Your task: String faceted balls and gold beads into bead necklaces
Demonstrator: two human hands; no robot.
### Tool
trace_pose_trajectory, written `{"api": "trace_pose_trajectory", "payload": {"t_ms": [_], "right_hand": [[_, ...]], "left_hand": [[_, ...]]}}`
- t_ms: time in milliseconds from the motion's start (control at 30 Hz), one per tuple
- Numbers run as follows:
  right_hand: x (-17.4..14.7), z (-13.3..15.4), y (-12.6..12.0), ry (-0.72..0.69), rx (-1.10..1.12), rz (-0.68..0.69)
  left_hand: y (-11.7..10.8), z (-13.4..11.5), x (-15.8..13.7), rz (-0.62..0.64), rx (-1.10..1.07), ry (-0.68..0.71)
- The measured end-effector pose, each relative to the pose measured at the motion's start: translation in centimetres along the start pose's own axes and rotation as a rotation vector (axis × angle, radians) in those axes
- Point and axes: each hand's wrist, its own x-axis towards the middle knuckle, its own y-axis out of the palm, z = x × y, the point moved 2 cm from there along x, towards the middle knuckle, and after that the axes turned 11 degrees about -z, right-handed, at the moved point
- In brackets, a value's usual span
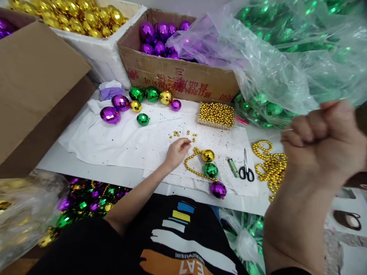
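Observation:
My right hand (323,141) is raised at the right in a closed fist. A thin, pale thread (271,135) runs leftward from it and fades from sight over the cloth. Low over the white cloth, my left hand (178,152) has its fingers pinched together; what is between them is too small to make out. Just beyond its fingertips lie several loose gold beads (176,133). To its right rests a gold bead string (187,164) joined to a gold ball (208,156), a green ball (211,170) and a purple ball (218,189).
Scissors (246,172) and a green lighter (233,167) lie right of the balls, near coiled gold bead strings (272,168). A bead-filled box (216,114), loose balls (136,93) and a carton (177,76) stand behind. Another carton (40,84) juts in at left.

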Motion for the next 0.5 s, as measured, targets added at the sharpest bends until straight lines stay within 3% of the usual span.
{"api": "trace_pose_trajectory", "payload": {"t_ms": [100,233,400,500], "right_hand": [[-1.5,-3.1,1.4,0.043,0.039,0.013],[-1.4,-4.6,1.0,0.091,0.038,0.063],[-1.2,-2.5,0.4,-0.013,-0.020,0.046],[-2.4,-2.3,0.4,-0.033,-0.046,0.035]], "left_hand": [[-3.0,1.3,1.3,-0.135,0.285,0.079],[-3.7,2.5,1.9,-0.086,0.493,0.140],[-3.5,2.8,1.8,-0.062,0.460,0.120],[-3.8,2.2,1.6,-0.122,0.232,0.009]]}}
